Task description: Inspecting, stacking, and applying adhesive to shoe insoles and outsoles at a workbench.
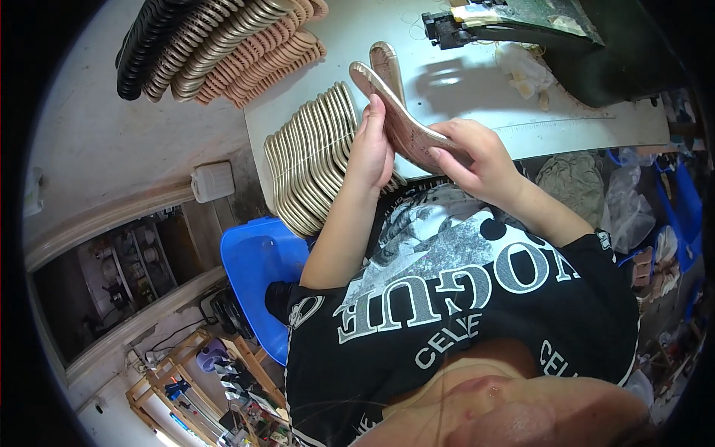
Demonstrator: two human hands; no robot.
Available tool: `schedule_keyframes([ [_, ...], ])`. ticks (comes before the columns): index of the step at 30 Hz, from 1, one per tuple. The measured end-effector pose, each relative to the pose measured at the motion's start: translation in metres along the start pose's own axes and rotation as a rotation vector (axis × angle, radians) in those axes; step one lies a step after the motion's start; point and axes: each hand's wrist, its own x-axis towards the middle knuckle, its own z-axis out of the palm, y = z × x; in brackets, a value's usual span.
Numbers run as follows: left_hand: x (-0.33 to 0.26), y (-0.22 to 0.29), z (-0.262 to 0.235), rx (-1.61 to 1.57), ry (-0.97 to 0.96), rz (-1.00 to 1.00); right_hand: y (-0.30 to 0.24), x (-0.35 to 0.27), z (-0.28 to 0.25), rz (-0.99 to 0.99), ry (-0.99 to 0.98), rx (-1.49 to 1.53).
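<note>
Just right of the bundled gold soles [309, 160], a curved sole [410, 130] is raised between both hands. The right hand [477, 156] pinches its near end, thumb against fingers; the left hand [370, 149] is closed on its side, its forearm partly covering the bundle. A second sole [385, 65] shows behind; whether held or leaning, I cannot tell. Beyond the bundle, to the right, a dark machine [521, 26] and crumpled plastic [523, 71] crowd the white table [454, 104]. Hanging-looking rows of soles [223, 48] lie beyond its left, a blue bin [249, 253] nearer the body.
</note>
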Motion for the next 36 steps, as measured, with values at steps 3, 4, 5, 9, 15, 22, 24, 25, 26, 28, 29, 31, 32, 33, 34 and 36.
schedule_keyframes([
  [3, -0.001, -0.002, 0.000, 0.140, 0.015, 0.127, 0.002, -0.002, -0.001, 0.006, -0.031, 0.051],
  [4, -0.001, -0.001, 0.001, 0.113, 0.002, 0.115, 0.002, -0.003, -0.001, 0.009, -0.032, 0.050],
  [5, -0.002, 0.000, 0.002, 0.085, -0.011, 0.103, 0.004, -0.004, -0.001, 0.015, -0.048, 0.074],
  [9, -0.007, 0.009, 0.000, 0.040, 0.044, 0.104, 0.008, -0.012, -0.006, 0.054, -0.018, 0.219],
  [15, -0.028, 0.034, -0.008, 0.015, 0.151, 0.212, 0.034, -0.048, -0.036, 0.312, 0.098, 0.397],
  [22, -0.066, 0.051, 0.025, 0.207, 0.017, 0.462, 0.076, -0.028, -0.006, 0.216, 0.075, -0.166],
  [24, -0.075, 0.051, 0.038, 0.211, -0.028, 0.463, 0.060, -0.006, -0.006, 0.082, 0.149, -0.375],
  [25, -0.082, 0.054, 0.047, 0.275, -0.029, 0.490, 0.046, 0.010, -0.008, -0.068, 0.219, -0.571],
  [26, -0.087, 0.054, 0.051, 0.338, -0.033, 0.513, 0.031, 0.020, -0.010, -0.065, 0.220, -0.573],
  [28, -0.092, 0.050, 0.052, 0.343, -0.045, 0.480, -0.005, 0.034, -0.017, 0.010, 0.156, 0.153],
  [29, -0.095, 0.047, 0.050, 0.433, -0.063, 0.480, -0.020, 0.039, -0.019, 0.016, 0.161, 0.148],
  [31, -0.094, 0.045, 0.044, 0.659, -0.083, 0.508, -0.039, 0.047, -0.020, -0.046, 0.182, 0.285],
  [32, -0.094, 0.043, 0.046, 0.657, -0.091, 0.506, -0.040, 0.049, -0.019, -0.042, 0.187, 0.278],
  [33, -0.093, 0.041, 0.050, 0.670, -0.069, 0.559, -0.041, 0.051, -0.018, -0.092, 0.196, 0.196],
  [34, -0.094, 0.039, 0.051, 0.683, -0.043, 0.613, -0.041, 0.053, -0.016, -0.142, 0.203, 0.117],
  [36, -0.094, 0.044, 0.046, 0.705, -0.092, 0.544, -0.044, 0.052, -0.015, -0.085, 0.203, 0.129],
])
